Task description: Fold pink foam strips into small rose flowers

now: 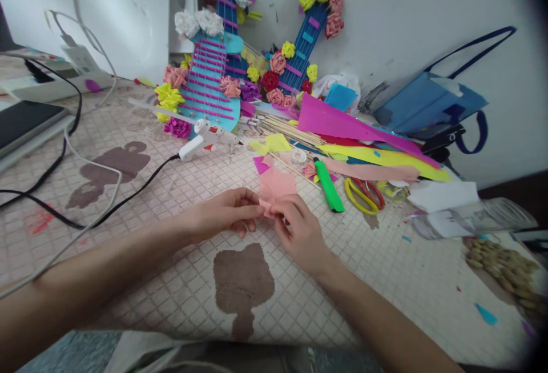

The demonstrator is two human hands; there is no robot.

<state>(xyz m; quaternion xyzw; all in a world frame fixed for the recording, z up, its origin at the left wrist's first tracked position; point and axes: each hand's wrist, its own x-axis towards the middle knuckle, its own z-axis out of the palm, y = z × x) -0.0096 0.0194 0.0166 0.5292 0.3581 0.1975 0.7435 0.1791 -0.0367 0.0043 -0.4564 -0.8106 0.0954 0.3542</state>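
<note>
Between my two hands, low over the table, is a small folded piece of pink crepe paper (266,206). My left hand (240,210) pinches its left side between thumb and fingers. From the right, my right hand (299,224) grips the same piece with curled fingertips. A flat pink paper square (278,181) lies just behind it, partly covered by the fingers. Beyond my hands a white glue gun (199,141) rests on its side. Right of them are a green cutter (329,185) and yellow-and-red-handled scissors (363,195).
Paper-flower-trimmed guitar shapes (209,81) lean at the back. Wooden sticks (286,128) and coloured paper strips (363,139) are piled behind the scissors. A blue bag (428,101) and a clear jar (500,216) stand right. The glue gun's black cord (141,190) crosses the left side.
</note>
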